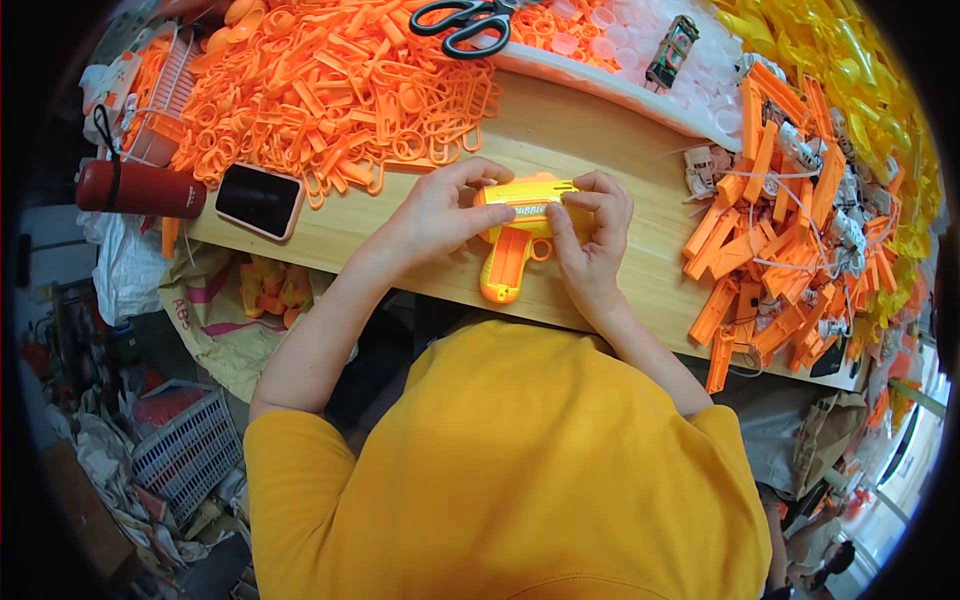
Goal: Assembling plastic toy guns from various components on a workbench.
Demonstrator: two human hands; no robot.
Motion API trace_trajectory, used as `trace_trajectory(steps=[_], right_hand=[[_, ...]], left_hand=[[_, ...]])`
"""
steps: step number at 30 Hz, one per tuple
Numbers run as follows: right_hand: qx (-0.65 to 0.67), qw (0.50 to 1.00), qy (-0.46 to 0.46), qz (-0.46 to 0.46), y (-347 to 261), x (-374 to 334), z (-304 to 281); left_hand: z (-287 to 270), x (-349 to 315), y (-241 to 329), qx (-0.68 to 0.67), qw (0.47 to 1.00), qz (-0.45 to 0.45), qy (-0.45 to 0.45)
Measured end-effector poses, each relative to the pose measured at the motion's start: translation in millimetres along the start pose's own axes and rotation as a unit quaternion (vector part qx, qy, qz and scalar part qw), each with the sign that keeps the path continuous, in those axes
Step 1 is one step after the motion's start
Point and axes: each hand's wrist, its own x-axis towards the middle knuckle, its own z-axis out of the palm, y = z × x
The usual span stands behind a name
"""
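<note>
A yellow and orange toy bubble gun point(508, 262) is held between my two hands over the wooden table, its handle pointing toward me. My left hand point(445, 208) grips the left end of its body, thumb on the near side and fingers over the far edge. At the other end, my right hand point(594, 240) pinches the body with thumb and fingers. The handle shows an open orange hollow, and an orange trigger ring point(541, 249) sits beside it. My fingers cover both ends of the body.
Orange plastic parts point(330, 90) heap at the far left; orange pieces with wires point(775, 230) pile at the right. Behind stand a white tray point(620, 95) of clear caps and black-handled scissors point(465, 25). A phone point(259, 201) and red bottle point(140, 190) lie left. Yellow parts point(850, 70) fill the far right.
</note>
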Motion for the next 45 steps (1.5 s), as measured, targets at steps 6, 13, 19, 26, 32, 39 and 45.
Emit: trace_trajectory(steps=[6, 13, 19, 26, 32, 39, 45], right_hand=[[0.009, 1.0, -0.009, -0.012, -4.9, -3.0, 4.0], [0.119, 0.985, -0.007, 0.127, -12.9, -14.1, 5.7], [0.41, 0.902, -0.068, 0.121, -93.3, 31.0, -7.2], [0.759, 0.561, -0.309, -0.119, -207.7, 136.7, -66.9], [0.836, 0.455, -0.278, -0.128, -239.0, 157.9, -64.3], [0.764, 0.575, -0.249, -0.153, -215.6, 192.3, -55.6], [0.726, 0.617, -0.259, -0.16, -183.4, 241.8, -7.2]], left_hand=[[3.6, 11.9, -28.2, 0.13, 0.97, 0.192, 0.074], [3.8, -1.3, -28.6, 0.188, 0.961, 0.171, 0.109], [-77.0, -122.6, 20.6, 0.254, 0.951, 0.14, 0.111], [-162.2, -254.4, 6.1, 0.408, 0.835, -0.13, 0.345], [-199.1, -229.5, -27.0, 0.446, 0.756, -0.096, 0.47], [-197.3, -31.2, 38.8, 0.322, 0.832, 0.258, 0.371], [-223.1, 79.6, 72.6, 0.364, 0.755, 0.229, 0.494]])
